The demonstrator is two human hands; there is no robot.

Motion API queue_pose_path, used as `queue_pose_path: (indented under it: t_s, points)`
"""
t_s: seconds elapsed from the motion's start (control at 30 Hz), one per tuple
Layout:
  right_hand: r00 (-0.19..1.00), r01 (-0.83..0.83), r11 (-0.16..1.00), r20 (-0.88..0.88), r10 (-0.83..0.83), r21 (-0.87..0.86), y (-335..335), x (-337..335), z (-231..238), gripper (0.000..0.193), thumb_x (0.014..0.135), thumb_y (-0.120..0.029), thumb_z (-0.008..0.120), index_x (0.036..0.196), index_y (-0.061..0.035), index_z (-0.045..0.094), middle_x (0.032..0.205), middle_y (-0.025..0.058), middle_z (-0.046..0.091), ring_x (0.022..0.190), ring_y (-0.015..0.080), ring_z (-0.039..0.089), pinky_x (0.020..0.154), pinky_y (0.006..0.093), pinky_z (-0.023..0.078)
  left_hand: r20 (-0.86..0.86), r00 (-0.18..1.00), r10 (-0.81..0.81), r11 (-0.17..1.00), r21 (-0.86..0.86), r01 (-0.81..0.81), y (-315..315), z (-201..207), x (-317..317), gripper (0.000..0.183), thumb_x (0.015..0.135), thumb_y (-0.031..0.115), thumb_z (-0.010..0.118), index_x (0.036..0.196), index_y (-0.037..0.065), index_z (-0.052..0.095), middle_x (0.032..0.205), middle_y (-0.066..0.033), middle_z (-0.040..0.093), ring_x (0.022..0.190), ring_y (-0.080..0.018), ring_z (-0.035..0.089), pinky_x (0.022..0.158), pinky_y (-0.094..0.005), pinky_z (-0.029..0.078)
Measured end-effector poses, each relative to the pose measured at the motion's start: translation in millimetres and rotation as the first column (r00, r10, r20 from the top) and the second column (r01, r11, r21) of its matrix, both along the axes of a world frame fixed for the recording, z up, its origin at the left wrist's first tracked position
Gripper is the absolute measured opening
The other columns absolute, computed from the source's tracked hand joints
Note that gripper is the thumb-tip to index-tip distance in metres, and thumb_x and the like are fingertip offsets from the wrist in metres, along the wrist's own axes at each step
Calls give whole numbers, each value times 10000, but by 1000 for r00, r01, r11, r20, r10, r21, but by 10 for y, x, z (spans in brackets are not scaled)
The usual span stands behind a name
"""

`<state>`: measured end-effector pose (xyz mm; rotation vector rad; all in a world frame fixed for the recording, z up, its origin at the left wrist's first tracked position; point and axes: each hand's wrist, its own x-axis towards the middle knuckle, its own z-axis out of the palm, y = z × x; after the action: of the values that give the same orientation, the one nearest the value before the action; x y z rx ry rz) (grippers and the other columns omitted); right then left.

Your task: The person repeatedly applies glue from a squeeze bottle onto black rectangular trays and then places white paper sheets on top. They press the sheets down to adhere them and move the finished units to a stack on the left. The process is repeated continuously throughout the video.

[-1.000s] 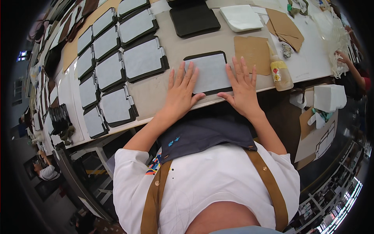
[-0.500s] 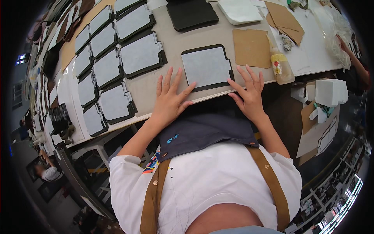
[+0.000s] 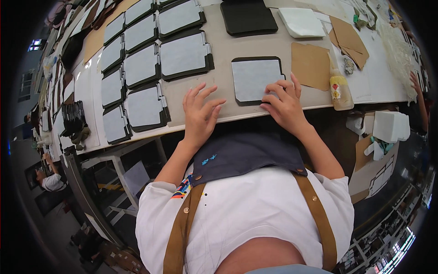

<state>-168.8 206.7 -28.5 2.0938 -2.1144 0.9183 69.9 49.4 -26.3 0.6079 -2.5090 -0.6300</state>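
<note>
Left hand: flat on the table, fingers spread, holding nothing.
Right hand: fingers open, fingertips resting on the grey panel.
Glue bottle: just beside the right hand.

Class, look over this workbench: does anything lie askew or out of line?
Yes. The panel under the right hand lies alone near the table edge, apart from the tidy rows of panels. The left hand rests flat on bare tabletop. Nothing looks spilled or damaged.
</note>
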Motion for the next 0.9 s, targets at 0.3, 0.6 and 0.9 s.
queue_pose_path:
  t_s: [0.3, 0.6, 0.9]
  points:
    - [999, 36, 994, 16, -35, -107, -27, 55, 150, 178, 797, -102, 781, 883, -130, 628, 1016, -16, 632, 1064, 217, 578, 1180, 526, 225, -41, 995, 86, 530, 848, -11, 0, 100, -207, 312, 1071, 265, 521, 1099, 9, 698, 955, -68, 711, 790, -125, 674, 685, -258, 521]
    - [987, 78, 995, 145, -68, -64, 142, 121, 287, 268, 794, -99, 780, 1046, -118, 689, 1140, 17, 662, 1123, 251, 567, 1176, 530, 221, 40, 994, 106, 734, 670, -106, -418, -61, -498, 276, 961, 237, 695, 996, -35, 670, 690, -36, 631, 618, -71, 472, 593, -260, 420]
    - [870, 491, 852, 53, -490, -183, 427, -374, 259, 203, 909, -110, 681, 1112, -105, 684, 1174, 41, 658, 1190, 280, 535, 1185, 513, 205, -96, 917, 387, 700, 679, -224, -1739, -31, -91, 266, 965, 214, 691, 1080, -26, 680, 743, -13, 683, 673, -51, 545, 631, -242, 447]
